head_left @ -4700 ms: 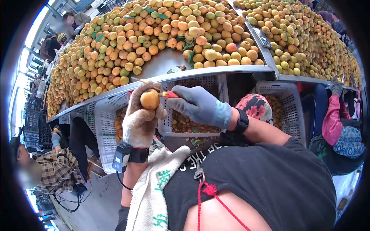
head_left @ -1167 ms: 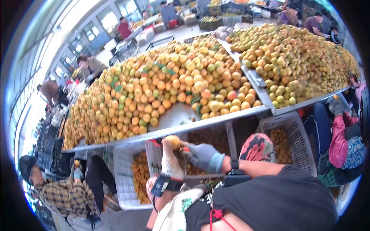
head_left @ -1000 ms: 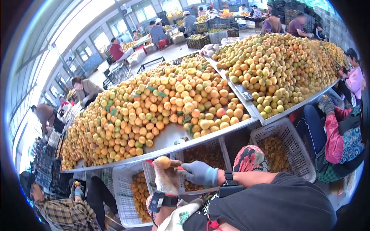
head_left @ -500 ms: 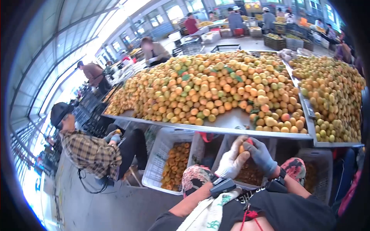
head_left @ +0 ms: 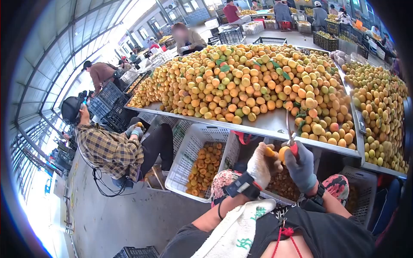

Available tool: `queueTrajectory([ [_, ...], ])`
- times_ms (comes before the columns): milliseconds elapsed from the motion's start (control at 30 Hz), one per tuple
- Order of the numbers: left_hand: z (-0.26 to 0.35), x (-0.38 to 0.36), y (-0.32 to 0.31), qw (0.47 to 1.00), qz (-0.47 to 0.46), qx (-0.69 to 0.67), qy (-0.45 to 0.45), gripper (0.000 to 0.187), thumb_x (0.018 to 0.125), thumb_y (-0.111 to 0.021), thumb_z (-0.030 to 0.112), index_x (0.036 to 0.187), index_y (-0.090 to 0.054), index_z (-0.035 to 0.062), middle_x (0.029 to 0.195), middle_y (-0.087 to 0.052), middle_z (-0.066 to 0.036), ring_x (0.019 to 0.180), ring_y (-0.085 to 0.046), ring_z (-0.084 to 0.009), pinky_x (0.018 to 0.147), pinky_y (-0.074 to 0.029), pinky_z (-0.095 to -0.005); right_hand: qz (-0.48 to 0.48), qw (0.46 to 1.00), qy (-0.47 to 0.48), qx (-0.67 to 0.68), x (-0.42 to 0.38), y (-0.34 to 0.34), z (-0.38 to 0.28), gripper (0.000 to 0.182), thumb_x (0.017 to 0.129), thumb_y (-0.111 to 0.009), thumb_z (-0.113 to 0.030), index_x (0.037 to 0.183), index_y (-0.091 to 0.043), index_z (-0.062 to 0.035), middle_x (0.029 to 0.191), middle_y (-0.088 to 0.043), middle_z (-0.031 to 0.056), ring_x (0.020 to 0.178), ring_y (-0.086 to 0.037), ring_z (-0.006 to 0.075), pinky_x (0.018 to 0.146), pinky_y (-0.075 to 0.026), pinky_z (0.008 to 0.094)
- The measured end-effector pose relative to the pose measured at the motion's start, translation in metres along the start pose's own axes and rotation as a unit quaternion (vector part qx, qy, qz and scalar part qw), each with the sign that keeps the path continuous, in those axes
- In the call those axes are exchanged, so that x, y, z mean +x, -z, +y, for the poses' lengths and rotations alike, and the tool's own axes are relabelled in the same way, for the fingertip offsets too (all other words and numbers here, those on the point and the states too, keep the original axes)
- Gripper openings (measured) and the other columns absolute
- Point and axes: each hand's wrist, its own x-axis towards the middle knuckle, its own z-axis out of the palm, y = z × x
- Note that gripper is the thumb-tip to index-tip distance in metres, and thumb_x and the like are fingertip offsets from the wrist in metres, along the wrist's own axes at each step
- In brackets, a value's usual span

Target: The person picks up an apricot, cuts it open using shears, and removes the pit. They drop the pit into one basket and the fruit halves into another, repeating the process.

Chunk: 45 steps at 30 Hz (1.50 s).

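My left hand [head_left: 260, 167], in a white glove, is closed on an orange apricot piece [head_left: 269, 152]. My right hand [head_left: 302, 170], in a grey glove, grips a knife [head_left: 294, 149] by its red handle, the narrow blade pointing up and away. Between the hands, against the right fingers, is another apricot piece [head_left: 283, 154]. Both hands are just in front of the metal table edge, above a crate of cut fruit [head_left: 282, 185] that they partly hide. Beyond them rises a large heap of whole apricots [head_left: 241, 86].
A white crate [head_left: 183, 172] of halved apricots stands left of my knees. Further left sits a person in a checked shirt [head_left: 109, 150], holding fruit. A metal divider [head_left: 350, 101] separates a second apricot heap [head_left: 378, 107] on the right. Other people work behind.
My hands, pressed together around the fruit before, are now apart with a piece at each. The knife blade now shows, pointing up. The whole view has shifted and tilted.
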Motion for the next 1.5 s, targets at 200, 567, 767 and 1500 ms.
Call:
queueTrajectory([
  [200, 0.0, -0.017, -0.02, 0.998, 0.041, 0.023, 0.046, 0.036, 0.101, -0.047, 0.043, 0.124, -0.052, 0.0152, 0.097, -0.063, -0.006, 0.082, -0.064, -0.0187, 0.068, -0.057, -0.0345, -0.089, 0.991, 0.062, -0.077, 0.006, 0.002, -0.019, 0.02, 0.086, -0.071, -0.015, 0.096, -0.062, -0.0008, 0.075, -0.058, 0.0077, 0.069, -0.059, 0.0116, 0.063, -0.05, 0.0314],
  [567, 0.006, -0.029, -0.017, 0.863, -0.008, 0.486, -0.139, 0.04, 0.102, -0.05, 0.04, 0.119, -0.06, 0.0045, 0.098, -0.06, -0.001, 0.084, -0.052, -0.01, 0.076, -0.044, -0.0254, -0.069, 0.979, -0.168, 0.096, -0.005, 0.003, 0.031, 0.029, 0.095, -0.066, -0.018, 0.116, -0.061, 0.0009, 0.098, -0.064, -0.0002, 0.087, -0.055, 0.007, 0.079, -0.048, 0.0238],
  [767, 0.005, -0.047, -0.024, 0.93, 0.015, 0.349, -0.119, 0.038, 0.102, -0.048, 0.039, 0.107, -0.062, 0.0047, 0.089, -0.059, 0.0, 0.078, -0.05, -0.0078, 0.071, -0.041, -0.0246, -0.108, 0.968, -0.161, 0.158, -0.001, -0.009, 0.002, 0.027, 0.096, -0.065, -0.016, 0.116, -0.058, 0.0004, 0.1, -0.063, 0.0002, 0.091, -0.054, 0.0068, 0.082, -0.047, 0.0234],
  [1500, 0.026, -0.084, -0.008, 0.904, 0.148, 0.397, -0.054, 0.052, 0.094, -0.054, 0.05, 0.077, -0.061, 0.0022, 0.05, -0.044, -0.003, 0.039, -0.037, -0.0122, 0.041, -0.025, -0.0306, -0.289, 0.955, -0.034, -0.05, -0.006, -0.031, -0.033, 0.031, 0.091, -0.065, -0.014, 0.116, -0.053, -0.0021, 0.088, -0.062, 0.0139, 0.08, -0.056, 0.0181, 0.078, -0.049, 0.0338],
])
